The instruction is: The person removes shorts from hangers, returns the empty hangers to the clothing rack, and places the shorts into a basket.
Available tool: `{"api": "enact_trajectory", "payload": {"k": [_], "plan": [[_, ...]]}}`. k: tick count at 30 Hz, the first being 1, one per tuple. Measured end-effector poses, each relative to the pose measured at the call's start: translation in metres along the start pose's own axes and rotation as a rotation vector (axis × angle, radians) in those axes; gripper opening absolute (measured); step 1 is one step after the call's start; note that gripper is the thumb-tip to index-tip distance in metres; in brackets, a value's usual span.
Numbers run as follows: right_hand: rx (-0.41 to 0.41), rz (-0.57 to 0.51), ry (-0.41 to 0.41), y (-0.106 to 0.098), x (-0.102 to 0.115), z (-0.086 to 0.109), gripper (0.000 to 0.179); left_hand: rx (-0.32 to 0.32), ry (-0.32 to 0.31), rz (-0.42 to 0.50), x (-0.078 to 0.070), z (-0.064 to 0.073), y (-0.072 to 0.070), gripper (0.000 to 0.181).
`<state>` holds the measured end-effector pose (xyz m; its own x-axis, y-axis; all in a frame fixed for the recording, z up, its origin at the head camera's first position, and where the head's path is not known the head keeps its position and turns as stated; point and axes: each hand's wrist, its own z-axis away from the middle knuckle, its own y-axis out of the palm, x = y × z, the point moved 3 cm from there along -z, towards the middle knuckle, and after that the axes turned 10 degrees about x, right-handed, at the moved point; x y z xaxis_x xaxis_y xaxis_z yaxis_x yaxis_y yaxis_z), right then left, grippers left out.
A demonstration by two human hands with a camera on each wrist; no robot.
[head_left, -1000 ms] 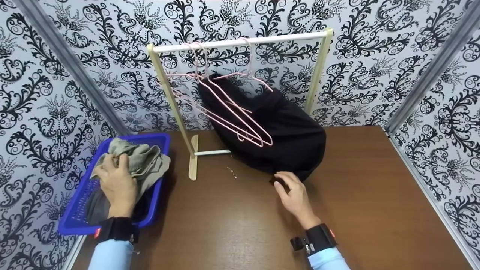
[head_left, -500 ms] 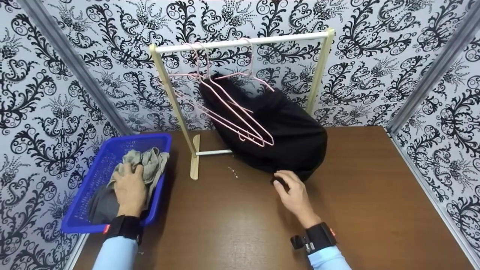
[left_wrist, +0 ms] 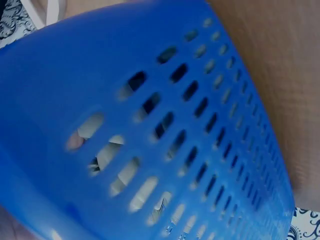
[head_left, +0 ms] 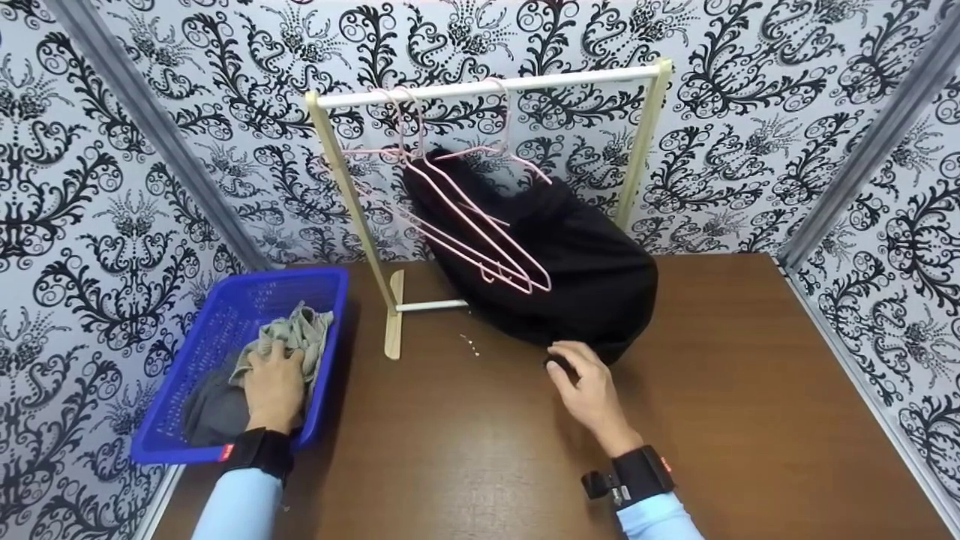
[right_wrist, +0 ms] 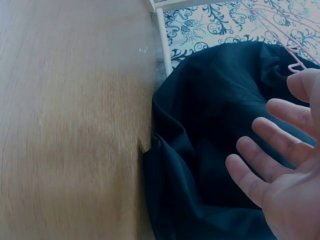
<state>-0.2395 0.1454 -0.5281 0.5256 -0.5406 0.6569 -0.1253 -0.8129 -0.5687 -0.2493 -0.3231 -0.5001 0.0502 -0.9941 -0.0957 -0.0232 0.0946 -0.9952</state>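
Note:
My left hand (head_left: 274,390) is inside the blue basket (head_left: 176,375), lying on a crumpled beige-grey cloth (head_left: 307,330) with its fingers spread over it. The fingertips are partly lost in the folds. From the left wrist view, the perforated basket wall (left_wrist: 60,75) hides most of that hand. My right hand (head_left: 592,394) hovers by the lower edge of a black garment (head_left: 577,277), which hangs from a pink hanger (head_left: 525,161). Its fingers (right_wrist: 280,140) are apart and hold nothing in the right wrist view.
A rack with a white rail (head_left: 585,77) and wooden posts stands at the back. More pink hangers (head_left: 480,217) hang in front of the garment. Dark grey cloth (head_left: 217,409) lies in the basket. Small white specks (head_left: 470,345) dot the brown table (head_left: 450,450).
My left hand has lowered the beige-grey cloth into the basket and shifted slightly right, with its fingers now spread on top. The right hand has stayed by the black garment.

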Motion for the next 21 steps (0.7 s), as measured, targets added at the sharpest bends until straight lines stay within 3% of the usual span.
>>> {"api": "enact_trajectory", "payload": {"k": [6, 15, 18, 21], "plan": [[0.015, 0.011, 0.000, -0.001, 0.003, 0.000, 0.021, 0.038, -0.014, 0.000, -0.004, 0.005, -0.001, 0.025], [0.004, 0.013, -0.015, -0.002, 0.004, -0.003, 0.019, 0.211, -0.093, 0.083, 0.005, -0.001, 0.001, 0.049], [0.009, 0.009, -0.016, -0.002, 0.004, -0.003, 0.019, 0.224, -0.124, 0.096, 0.006, 0.000, -0.002, 0.060], [0.009, 0.008, -0.020, -0.002, 0.004, -0.002, 0.019, 0.188, -0.145, 0.089, 0.000, 0.004, -0.010, 0.065]]}}
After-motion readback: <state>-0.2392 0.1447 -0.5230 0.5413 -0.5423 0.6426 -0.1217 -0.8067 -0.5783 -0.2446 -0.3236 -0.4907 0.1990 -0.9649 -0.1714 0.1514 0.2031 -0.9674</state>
